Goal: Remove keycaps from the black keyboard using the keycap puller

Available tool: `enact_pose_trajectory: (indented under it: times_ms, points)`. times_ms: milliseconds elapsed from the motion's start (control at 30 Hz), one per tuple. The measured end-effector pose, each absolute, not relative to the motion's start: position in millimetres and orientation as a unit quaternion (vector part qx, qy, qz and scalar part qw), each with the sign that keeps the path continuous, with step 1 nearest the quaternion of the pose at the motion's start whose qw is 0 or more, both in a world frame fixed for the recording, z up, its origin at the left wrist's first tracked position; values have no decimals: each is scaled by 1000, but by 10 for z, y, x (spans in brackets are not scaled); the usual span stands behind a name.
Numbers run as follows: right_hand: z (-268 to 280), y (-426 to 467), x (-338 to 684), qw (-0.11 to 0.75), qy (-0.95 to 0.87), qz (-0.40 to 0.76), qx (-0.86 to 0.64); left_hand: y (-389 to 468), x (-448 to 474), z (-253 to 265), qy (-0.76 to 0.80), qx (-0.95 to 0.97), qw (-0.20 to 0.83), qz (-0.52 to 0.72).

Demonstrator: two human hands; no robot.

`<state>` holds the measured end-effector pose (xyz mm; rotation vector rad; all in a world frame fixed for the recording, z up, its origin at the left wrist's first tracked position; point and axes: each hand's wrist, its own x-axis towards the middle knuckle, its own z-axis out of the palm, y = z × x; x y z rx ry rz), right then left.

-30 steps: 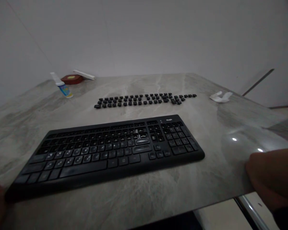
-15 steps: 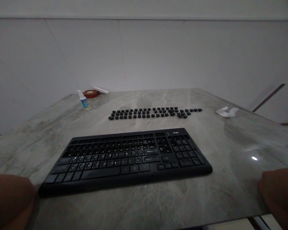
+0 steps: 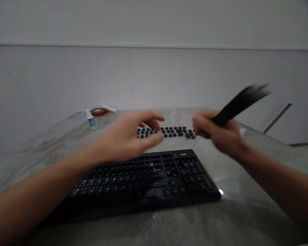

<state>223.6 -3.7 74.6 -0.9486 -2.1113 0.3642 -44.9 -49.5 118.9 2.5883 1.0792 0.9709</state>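
A black keyboard [image 3: 179, 201] lies on the grey marbled table, with keycaps off its upper rows. My left hand [image 3: 133, 135] hovers over the keyboard's back edge, fingers apart and empty, covering part of the keyboard and the loose keycaps behind. Several black keycaps [image 3: 178, 132] stand in rows beyond the keyboard. To their right, my right hand [image 3: 215, 131] is raised with its fingers wrapped round a black brush [image 3: 236, 106]. The brush points up and to the right; its far end is smeared by motion and looks like bristles.
A white spray bottle [image 3: 91, 119] with a blue label stands at the back left. Behind it are a reddish-brown case [image 3: 98, 112] and a white strip [image 3: 108, 108]. White tissue [image 3: 242, 131] shows partly behind my right hand. A wall [image 3: 154, 78] rises beyond the table.
Both hands have come in from the lower edges to above the table. The brush has appeared in my right hand. The camera view has tilted up a little.
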Motion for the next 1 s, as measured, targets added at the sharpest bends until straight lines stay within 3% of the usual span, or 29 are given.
enact_pose_trajectory:
  times_ms: [167,433,733,933,1000]
  points:
    - [222,38,2305,312,-859,93,-396,-577,-60,479,253,958,72,116]
    - [98,198,2396,322,-841,130,-416,-488,-31,142,255,960,72,84]
    - [295,147,2579,83,-911,123,-384,-367,-58,135,264,958,43,101]
    - [222,189,2519,173,-889,149,-396,74,-118,233,301,940,85,135]
    - [185,193,2480,193,-885,141,-401,237,-68,233,351,919,48,170]
